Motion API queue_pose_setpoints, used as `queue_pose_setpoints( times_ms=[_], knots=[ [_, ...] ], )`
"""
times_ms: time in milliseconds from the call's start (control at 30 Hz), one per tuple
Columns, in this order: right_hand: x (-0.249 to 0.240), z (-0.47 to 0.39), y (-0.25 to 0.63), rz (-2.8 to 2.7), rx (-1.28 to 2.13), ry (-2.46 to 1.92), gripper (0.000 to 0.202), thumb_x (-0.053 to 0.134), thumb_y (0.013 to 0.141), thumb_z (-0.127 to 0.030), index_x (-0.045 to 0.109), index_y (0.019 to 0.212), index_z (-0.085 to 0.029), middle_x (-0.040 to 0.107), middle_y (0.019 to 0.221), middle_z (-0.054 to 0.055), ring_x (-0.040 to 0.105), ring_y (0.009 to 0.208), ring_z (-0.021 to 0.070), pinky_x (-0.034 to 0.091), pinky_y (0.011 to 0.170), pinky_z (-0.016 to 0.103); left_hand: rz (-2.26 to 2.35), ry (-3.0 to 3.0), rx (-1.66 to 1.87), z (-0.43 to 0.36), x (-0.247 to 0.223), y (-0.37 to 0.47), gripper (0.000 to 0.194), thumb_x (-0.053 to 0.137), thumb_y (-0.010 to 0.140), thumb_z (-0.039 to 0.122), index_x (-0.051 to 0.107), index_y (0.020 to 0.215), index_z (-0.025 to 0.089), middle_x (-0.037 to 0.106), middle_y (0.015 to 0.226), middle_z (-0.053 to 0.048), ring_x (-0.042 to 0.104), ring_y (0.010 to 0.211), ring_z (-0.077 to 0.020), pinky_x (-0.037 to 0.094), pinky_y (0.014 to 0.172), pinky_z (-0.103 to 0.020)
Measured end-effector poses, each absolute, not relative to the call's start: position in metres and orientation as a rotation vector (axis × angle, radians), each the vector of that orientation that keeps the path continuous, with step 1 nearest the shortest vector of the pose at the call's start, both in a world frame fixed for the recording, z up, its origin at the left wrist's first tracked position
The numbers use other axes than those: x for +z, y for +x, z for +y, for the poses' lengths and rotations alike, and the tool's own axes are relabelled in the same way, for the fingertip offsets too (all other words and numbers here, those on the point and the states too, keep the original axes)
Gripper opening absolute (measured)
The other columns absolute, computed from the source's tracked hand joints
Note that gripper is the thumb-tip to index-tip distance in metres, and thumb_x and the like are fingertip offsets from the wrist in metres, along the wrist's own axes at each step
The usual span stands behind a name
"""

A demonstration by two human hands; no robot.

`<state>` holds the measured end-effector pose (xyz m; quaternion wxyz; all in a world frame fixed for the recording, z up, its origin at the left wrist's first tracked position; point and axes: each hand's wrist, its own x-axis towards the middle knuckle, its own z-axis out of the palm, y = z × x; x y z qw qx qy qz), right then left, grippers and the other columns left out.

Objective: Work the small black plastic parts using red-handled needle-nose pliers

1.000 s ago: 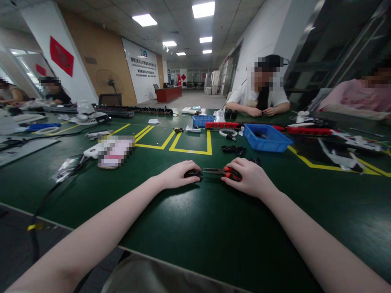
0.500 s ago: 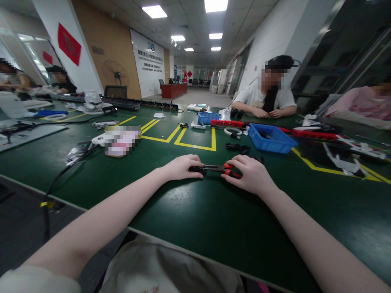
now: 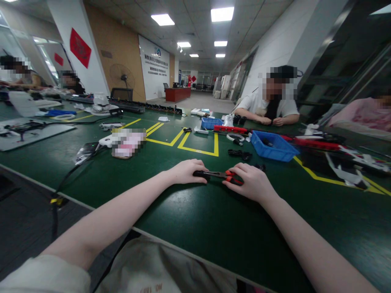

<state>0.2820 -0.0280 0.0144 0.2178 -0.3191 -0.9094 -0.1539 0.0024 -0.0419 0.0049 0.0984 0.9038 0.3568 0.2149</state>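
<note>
Red-and-black handled pliers (image 3: 217, 174) lie level just above the green table, their jaws pointing left. My right hand (image 3: 254, 182) is wrapped round the handles. My left hand (image 3: 188, 172) is closed on a small black object (image 3: 200, 174) at the tips of the jaws. The hand hides much of that black object, so its kind cannot be made out. Both hands are over the middle of the table, a short gap apart, with the metal jaws bridging them.
A blue bin (image 3: 273, 146) stands beyond my right hand, with a coiled black cable (image 3: 240, 154) left of it. A phone (image 3: 126, 144) and a cable lie to the left. A person (image 3: 271, 97) sits across the green table (image 3: 195, 228).
The whole view has shifted, so the scene appears slightly lower and further right. Both hands keep their hold on the pliers and the black object.
</note>
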Motion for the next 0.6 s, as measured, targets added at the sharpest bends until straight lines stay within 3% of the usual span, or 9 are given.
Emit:
queue_pose_setpoints(
  times_ms=[600],
  knots=[
    [0.0115,-0.0289,0.2775,-2.506,-0.545,-0.839,0.036,0.059,0.086,-0.052,0.066,0.091,-0.016,0.067,0.091,0.01,0.062,0.074,0.0206,0.047,0.067,0.034,1.047,2.723,0.631,-0.0457,0.0062,-0.0039,0.04,0.065,0.09,0.043,0.065,0.121,0.017,0.07,0.111,-0.007,0.063,0.103,-0.0215,0.047,0.088,-0.029]
  ],
)
